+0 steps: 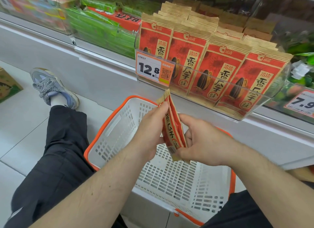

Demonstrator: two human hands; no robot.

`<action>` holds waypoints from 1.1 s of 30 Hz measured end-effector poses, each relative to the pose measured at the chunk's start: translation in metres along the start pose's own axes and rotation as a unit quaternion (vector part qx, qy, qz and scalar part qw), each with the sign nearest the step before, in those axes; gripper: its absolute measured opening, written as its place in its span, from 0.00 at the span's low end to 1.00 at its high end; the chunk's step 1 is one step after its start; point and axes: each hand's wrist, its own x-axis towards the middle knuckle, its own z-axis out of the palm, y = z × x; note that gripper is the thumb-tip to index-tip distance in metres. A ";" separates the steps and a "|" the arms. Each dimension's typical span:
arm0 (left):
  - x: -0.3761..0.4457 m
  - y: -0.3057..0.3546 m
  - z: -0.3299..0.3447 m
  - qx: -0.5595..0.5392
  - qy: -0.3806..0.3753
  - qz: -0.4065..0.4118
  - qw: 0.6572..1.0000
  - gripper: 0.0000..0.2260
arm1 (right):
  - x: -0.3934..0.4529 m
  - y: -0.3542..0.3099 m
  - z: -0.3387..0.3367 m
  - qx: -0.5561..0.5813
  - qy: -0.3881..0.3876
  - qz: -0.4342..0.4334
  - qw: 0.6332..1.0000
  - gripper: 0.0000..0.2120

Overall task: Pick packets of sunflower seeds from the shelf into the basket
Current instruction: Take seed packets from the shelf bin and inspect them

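Both hands hold red-and-tan sunflower seed packets (171, 125) edge-on above the white basket with an orange rim (119, 124). My left hand (149, 131) grips them from the left, fingers curled on the top edge. My right hand (200, 141) holds them from the right, thumb at the bottom corner. There look to be two packets pressed together. Several more seed packets (215, 71) stand in rows in a clear plastic tray on the shelf above. The basket holds nothing that I can see.
A price tag reading 12.8 (153, 68) hangs on the tray's front. Green packets (102, 29) fill the shelf to the left. My legs in black trousers flank the basket, with a grey shoe (54, 88) on the tiled floor. A cardboard box (7, 85) sits far left.
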 end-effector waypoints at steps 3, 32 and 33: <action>0.000 -0.002 -0.001 -0.005 -0.028 0.013 1.000 0.13 | -0.001 0.001 -0.001 -0.010 -0.005 0.004 1.000 0.33; 0.002 -0.012 0.002 -0.032 -0.111 0.045 0.992 0.11 | 0.007 0.008 -0.014 0.158 0.137 0.014 0.978 0.13; 0.001 -0.012 0.002 -0.034 -0.105 0.043 0.993 0.09 | 0.007 0.007 -0.015 0.152 0.125 0.013 0.980 0.11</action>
